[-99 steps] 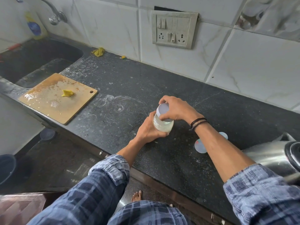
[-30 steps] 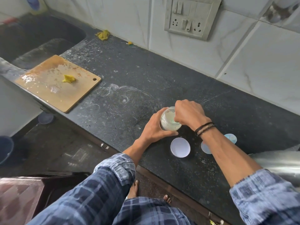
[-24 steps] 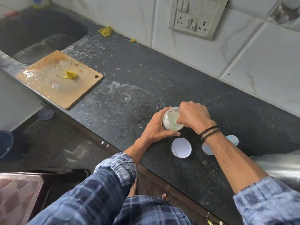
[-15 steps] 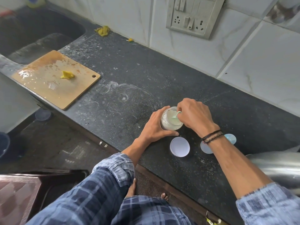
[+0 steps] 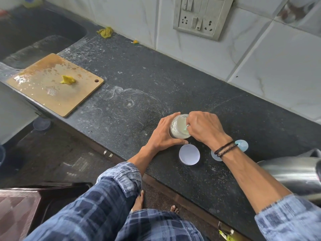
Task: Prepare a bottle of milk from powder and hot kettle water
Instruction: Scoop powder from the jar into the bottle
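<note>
1. Powder jar, small, clear and round with whitish stuff inside [image 5: 178, 127], stands open on the black speckled stone counter [image 5: 139, 75], near the front edge.
2. Left hand [image 5: 162, 135] has fingers and thumb wrapped round the jar's side.
3. Right hand [image 5: 205, 127] sits over the mouth, pinching a small pale green scoop [image 5: 186, 129] that dips inside.
4. Flat round white lid [image 5: 189, 154] lies just in front of the jar; shiny steel kettle [image 5: 286, 173] is at the far right.

White marble-look wall tiles [image 5: 208, 54] (with a socket plate [image 5: 199, 16]) back a speckled black counter [image 5: 156, 75] above dark floor [image 5: 52, 153].
</note>
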`<state>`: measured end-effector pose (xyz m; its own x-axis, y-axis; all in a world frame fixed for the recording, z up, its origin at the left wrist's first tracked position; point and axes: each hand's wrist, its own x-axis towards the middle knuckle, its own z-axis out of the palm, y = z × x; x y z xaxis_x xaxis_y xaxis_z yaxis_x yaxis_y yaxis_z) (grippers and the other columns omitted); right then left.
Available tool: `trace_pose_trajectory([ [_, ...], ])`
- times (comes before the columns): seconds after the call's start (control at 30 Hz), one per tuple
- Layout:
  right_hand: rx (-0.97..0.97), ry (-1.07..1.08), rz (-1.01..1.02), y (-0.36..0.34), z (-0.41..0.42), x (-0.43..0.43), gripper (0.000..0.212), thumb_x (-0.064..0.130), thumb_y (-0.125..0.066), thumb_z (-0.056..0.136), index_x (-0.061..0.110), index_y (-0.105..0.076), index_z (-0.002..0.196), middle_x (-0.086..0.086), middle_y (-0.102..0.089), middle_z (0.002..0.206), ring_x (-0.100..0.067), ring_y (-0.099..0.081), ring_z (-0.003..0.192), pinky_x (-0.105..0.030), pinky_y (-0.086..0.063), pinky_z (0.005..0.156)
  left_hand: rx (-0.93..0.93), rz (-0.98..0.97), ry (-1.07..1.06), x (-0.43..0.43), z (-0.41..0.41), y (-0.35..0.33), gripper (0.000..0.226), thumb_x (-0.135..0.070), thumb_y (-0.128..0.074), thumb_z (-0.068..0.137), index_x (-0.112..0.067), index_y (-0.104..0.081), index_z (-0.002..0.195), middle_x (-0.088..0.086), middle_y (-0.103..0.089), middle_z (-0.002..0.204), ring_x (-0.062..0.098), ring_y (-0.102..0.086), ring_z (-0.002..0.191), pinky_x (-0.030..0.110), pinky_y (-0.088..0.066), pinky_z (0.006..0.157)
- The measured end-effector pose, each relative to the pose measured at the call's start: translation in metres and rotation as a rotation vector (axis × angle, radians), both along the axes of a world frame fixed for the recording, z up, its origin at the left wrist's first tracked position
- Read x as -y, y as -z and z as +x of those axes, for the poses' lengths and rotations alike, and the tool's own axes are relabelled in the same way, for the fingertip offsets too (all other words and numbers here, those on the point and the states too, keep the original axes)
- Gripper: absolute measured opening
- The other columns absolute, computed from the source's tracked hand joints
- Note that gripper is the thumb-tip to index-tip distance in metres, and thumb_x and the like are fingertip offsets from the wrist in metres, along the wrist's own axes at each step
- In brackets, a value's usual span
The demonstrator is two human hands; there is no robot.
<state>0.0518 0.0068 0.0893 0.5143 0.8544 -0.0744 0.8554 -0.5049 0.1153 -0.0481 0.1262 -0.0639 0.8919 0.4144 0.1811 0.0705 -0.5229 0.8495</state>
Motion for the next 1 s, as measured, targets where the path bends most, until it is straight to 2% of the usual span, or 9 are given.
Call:
trace_pose_trajectory([
  [0.1, -0.061, 0.06, -0.025, 0.006, 0.001, 0.0, 0.017, 0.02, -0.062, 0.093, 0.014, -0.074, 0.103, -0.011, -0.074, 0.104, -0.036, -0.071, 0.096, -0.035, -0.04, 0.067, -0.003, -0.007, 0.0, 0.001, 0.0, -0.001, 0.115, -0.068, -0.091, 0.062, -0.038, -0.032, 0.156, -0.027, -0.038, 0.15, 0.003, -0.035, 0.138, 0.013, -0.023, 0.112],
  [0.2, -0.176, 0.135, -0.015, 0.008, 0.004, -0.002, 0.021, 0.026, -0.067, 0.092, 0.015, -0.076, 0.107, -0.011, -0.074, 0.106, -0.036, -0.07, 0.098, -0.038, -0.048, 0.074, -0.009, -0.019, -0.002, 0.001, -0.001, -0.001, 0.114, -0.067, -0.091, 0.063, -0.038, -0.031, 0.156, -0.024, -0.039, 0.152, 0.005, -0.035, 0.139, 0.026, -0.028, 0.115],
  [0.33, -0.346, 0.227, 0.022, 0.006, 0.007, -0.005, 0.014, 0.028, -0.076, 0.088, 0.017, -0.08, 0.097, -0.01, -0.077, 0.099, -0.035, -0.071, 0.092, -0.035, -0.049, 0.071, -0.017, -0.029, -0.003, 0.0, 0.0, 0.0, 0.114, -0.069, -0.09, 0.063, -0.041, -0.03, 0.155, -0.02, -0.04, 0.155, 0.007, -0.036, 0.14, 0.032, -0.031, 0.115],
  [0.43, -0.455, 0.265, 0.05, 0.003, 0.011, -0.005, 0.011, 0.028, -0.078, 0.087, 0.019, -0.082, 0.082, -0.007, -0.077, 0.089, -0.031, -0.07, 0.085, -0.034, -0.049, 0.07, -0.011, -0.027, -0.007, 0.0, 0.001, 0.0, 0.114, -0.069, -0.09, 0.061, -0.042, -0.03, 0.155, -0.027, -0.038, 0.15, 0.006, -0.035, 0.138, 0.029, -0.03, 0.114],
  [0.53, -0.541, 0.302, 0.092, 0.0, 0.016, -0.002, 0.016, 0.031, -0.081, 0.087, 0.019, -0.083, 0.077, -0.003, -0.076, 0.081, -0.027, -0.069, 0.082, -0.033, -0.048, 0.068, -0.01, -0.033, -0.009, 0.0, 0.001, 0.001, 0.113, -0.07, -0.089, 0.062, -0.042, -0.03, 0.154, -0.032, -0.037, 0.148, 0.006, -0.036, 0.137, 0.026, -0.03, 0.113],
  [0.63, -0.593, 0.328, 0.179, -0.001, 0.019, 0.001, 0.01, 0.031, -0.083, 0.087, 0.022, -0.085, 0.089, -0.002, -0.08, 0.096, -0.022, -0.07, 0.088, -0.033, -0.049, 0.076, -0.009, -0.048, -0.018, -0.001, 0.001, 0.0, 0.112, -0.071, -0.089, 0.063, -0.043, -0.03, 0.153, -0.042, -0.032, 0.145, 0.001, -0.035, 0.136, 0.016, -0.026, 0.11],
  [0.73, -0.596, 0.342, 0.239, 0.0, 0.02, 0.005, 0.014, 0.032, -0.084, 0.087, 0.022, -0.084, 0.097, -0.001, -0.08, 0.106, -0.018, -0.069, 0.091, -0.032, -0.047, 0.079, -0.025, -0.075, -0.025, -0.001, 0.002, 0.0, 0.111, -0.071, -0.09, 0.062, -0.043, -0.032, 0.153, -0.031, -0.04, 0.148, 0.003, -0.038, 0.136, 0.021, -0.03, 0.109],
  [0.83, -0.576, 0.34, 0.28, 0.001, 0.02, 0.007, 0.011, 0.032, -0.083, 0.087, 0.022, -0.084, 0.092, -0.002, -0.081, 0.1, -0.018, -0.068, 0.084, -0.032, -0.047, 0.076, -0.039, -0.102, -0.03, -0.001, 0.003, -0.001, 0.111, -0.07, -0.091, 0.062, -0.042, -0.033, 0.153, -0.023, -0.043, 0.152, 0.005, -0.039, 0.137, 0.025, -0.032, 0.11],
  [1.0, -0.56, 0.343, 0.375, 0.003, 0.021, 0.009, 0.016, 0.033, -0.082, 0.088, 0.017, -0.084, 0.09, -0.003, -0.081, 0.096, -0.022, -0.071, 0.083, -0.036, -0.054, 0.077, -0.041, -0.118, -0.047, 0.0, 0.002, -0.003, 0.109, -0.072, -0.09, 0.061, -0.047, -0.033, 0.15, -0.024, -0.045, 0.149, 0.0, -0.04, 0.134, 0.017, -0.03, 0.106],
])
